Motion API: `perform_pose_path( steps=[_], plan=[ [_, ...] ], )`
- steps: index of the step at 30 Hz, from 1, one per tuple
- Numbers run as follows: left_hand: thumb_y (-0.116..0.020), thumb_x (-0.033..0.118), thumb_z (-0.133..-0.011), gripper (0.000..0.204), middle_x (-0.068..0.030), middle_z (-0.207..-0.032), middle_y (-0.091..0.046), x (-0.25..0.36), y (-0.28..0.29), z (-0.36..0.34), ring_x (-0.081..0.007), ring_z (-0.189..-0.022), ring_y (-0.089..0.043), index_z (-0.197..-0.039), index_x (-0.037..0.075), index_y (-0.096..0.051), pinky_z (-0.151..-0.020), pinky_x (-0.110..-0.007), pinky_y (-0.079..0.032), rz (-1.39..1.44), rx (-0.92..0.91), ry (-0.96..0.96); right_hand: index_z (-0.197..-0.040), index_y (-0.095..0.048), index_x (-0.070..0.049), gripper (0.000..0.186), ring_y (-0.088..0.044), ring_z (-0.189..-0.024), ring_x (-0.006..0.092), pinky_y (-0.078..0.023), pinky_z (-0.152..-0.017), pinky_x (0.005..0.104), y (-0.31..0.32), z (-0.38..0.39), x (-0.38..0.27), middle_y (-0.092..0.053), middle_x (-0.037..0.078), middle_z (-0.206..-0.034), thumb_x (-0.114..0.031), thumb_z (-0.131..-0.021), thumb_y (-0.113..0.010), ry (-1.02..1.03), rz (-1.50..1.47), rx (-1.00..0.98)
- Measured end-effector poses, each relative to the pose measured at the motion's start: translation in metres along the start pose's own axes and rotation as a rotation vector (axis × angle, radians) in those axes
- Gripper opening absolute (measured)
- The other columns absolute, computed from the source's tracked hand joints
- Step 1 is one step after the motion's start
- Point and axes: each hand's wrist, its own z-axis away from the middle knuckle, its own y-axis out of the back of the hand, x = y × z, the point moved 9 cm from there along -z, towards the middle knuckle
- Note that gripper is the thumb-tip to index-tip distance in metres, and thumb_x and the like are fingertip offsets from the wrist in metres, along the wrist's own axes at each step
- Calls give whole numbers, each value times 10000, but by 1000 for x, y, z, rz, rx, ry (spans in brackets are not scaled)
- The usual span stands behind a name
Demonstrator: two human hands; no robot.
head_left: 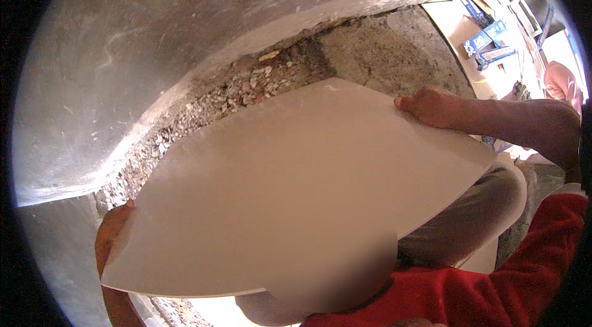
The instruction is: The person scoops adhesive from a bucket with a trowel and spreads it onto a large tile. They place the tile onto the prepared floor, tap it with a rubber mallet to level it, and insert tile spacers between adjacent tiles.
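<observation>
A large, flat, pale beige panel point(296, 160), which looks like a floor or wall tile, spans the middle of the head view. It lies across my front at a slant, over my bent knee. My right hand point(428, 107) holds its upper right edge, fingers curled over the rim. At the opposite end my left hand point(112, 231) grips the left edge; most of those fingers are hidden behind the panel. The panel's far corner reaches over a grey, rough patch of ground point(394, 49).
A grey, smooth wall point(154, 37) curves along the far and left sides. Broken rubble point(246, 83) lies in a strip at its foot. Several blue-and-white cardboard pieces point(490, 43) lie at the upper right, near a pinkish thing point(561, 83) I cannot make out.
</observation>
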Motion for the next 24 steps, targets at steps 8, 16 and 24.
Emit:
perform_pose_path(
  steps=[8,16,24],
  plan=[
    [-616,401,-1018,533,-151,-1262,-657,112,-133,5,-252,-1126,-633,-1376,8,-582,-993,-398,-496,156,-250,103,-1165,-692,28,675,-722,-865,243,-564,-877,426,-1,97,169,-714,169,-956,-586,-1056,-434,-285,-706,172],
    [-516,410,-1036,544,-160,-1327,-633,175,-326,-3,-281,-1175,-622,-1402,8,-545,-1024,-449,-491,642,-321,483,-958,-686,25,587,-654,-765,154,-528,-766,377,-92,122,322,-669,94,-794,-512,-1071,-478,-318,-652,464],
    [-504,440,-1018,570,-162,-1303,-633,181,-433,-32,-288,-1202,-588,-1307,-40,-611,-1043,-413,-449,277,10,102,-830,-567,35,537,-555,-703,211,-449,-708,416,-175,80,414,-574,134,-717,-442,-1069,-509,-447,-883,739]
  ],
)
